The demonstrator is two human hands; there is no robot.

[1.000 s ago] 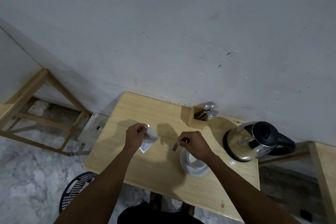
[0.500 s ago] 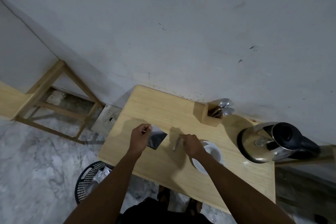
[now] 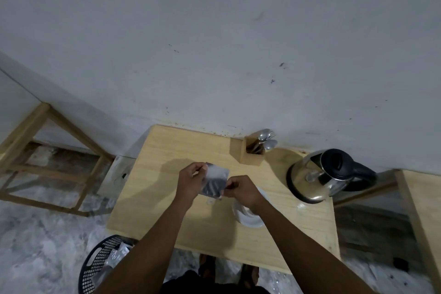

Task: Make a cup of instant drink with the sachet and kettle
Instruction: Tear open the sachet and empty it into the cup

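Left of the cup (image 3: 248, 216): sachet (image 3: 214, 181), pinched by left hand (image 3: 191, 181) and right hand (image 3: 241, 190); best opened over cup.

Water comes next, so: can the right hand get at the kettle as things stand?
Probably yes, once freed. The right hand is pinching the sachet with the left hand. The kettle stands to its right on the table, handle turned away, with bare tabletop between them.
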